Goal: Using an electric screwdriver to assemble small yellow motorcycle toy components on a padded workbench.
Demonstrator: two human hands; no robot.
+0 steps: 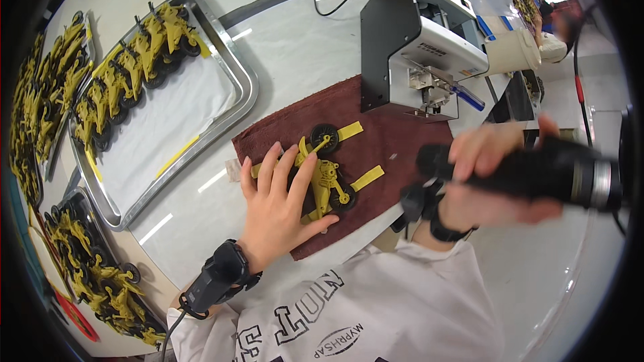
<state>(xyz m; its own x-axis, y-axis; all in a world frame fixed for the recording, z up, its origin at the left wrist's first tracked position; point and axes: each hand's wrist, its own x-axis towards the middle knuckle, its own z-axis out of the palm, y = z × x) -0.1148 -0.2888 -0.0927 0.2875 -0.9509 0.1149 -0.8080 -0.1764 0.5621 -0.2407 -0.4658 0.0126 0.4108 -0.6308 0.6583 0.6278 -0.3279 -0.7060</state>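
A yellow toy motorcycle (327,177) with black wheels lies on its side on a dark red cloth (278,127). My left hand (275,191) rests over its left part with the fingers spread, steadying it against the cloth and covering some of it. Two yellow strips (367,177) stick out to the right of the wheels. Off to the right, my right hand (479,201) is wrapped around a black corded electric screwdriver (537,169), raised and blurred by motion. Its tip points left, apart from the motorcycle.
A black and white screw feeder (392,47) stands just beyond the cloth, with a blue-handled tool (468,98) at its front. To the left, a metal tray (245,80) holds several yellow motorcycles. More crowd a lower-left tray (100,275). Another person's hand (537,27) shows at far right.
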